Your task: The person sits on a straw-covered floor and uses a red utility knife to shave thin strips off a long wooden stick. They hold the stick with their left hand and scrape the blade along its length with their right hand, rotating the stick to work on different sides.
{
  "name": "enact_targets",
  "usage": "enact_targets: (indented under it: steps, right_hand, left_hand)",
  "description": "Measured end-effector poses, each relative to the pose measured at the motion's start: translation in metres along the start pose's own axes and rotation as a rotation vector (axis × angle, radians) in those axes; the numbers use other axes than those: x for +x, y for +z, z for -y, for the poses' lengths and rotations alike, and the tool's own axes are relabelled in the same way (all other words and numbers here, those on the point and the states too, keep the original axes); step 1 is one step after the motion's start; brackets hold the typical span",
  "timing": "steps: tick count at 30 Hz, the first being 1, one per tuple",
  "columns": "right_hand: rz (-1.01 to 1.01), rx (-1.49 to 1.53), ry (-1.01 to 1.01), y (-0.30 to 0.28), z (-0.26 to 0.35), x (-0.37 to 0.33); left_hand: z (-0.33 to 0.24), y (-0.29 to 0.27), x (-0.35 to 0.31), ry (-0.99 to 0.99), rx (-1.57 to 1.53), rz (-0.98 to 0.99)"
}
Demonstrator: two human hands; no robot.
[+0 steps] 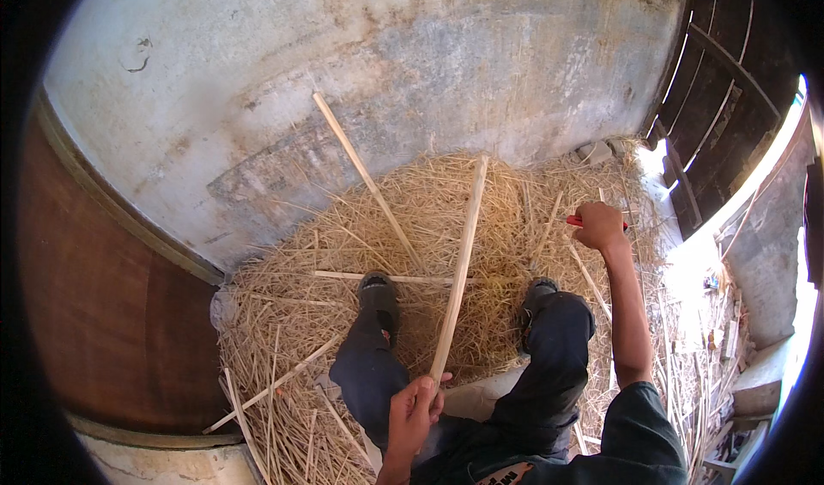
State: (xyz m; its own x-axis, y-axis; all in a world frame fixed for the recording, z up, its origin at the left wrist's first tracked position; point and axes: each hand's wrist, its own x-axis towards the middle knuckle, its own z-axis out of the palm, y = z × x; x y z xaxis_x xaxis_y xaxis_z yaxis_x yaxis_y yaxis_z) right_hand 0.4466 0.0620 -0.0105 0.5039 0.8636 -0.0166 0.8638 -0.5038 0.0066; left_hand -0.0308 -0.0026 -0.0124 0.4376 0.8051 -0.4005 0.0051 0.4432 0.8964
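Observation:
My left hand (414, 412) is closed around the lower end of a long, pale split wooden strip (464, 257), close to my lap. The strip slants up and away between my knees, its far end in front of the straw. Out to the right, above the straw, my right hand (601, 227) is a fist around a red-handled tool (573, 221). Only bits of red show on either side of the fist, so the tool's kind is hidden. The right hand is well apart from the strip.
Straw and thin shavings (429, 197) cover the floor around my shoes (378, 300). Another strip (365, 176) leans against the stained wall (300, 47); one more (339, 275) lies crosswise. A brown panel (103, 296) stands left, dark slatted boards (712, 81) right.

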Motion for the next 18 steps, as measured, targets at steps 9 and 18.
enact_targets:
  steps: [9, 18]
  right_hand:
    - [-0.317, 0.692, -0.016, -0.050, 0.041, -0.054]
    - [0.012, 1.410, -0.294, -0.045, 0.113, -0.117]
  left_hand:
    - [-0.019, 0.011, 0.016, 0.076, 0.011, 0.089]
    - [-0.030, 0.041, 0.030, 0.001, 0.001, 0.270]
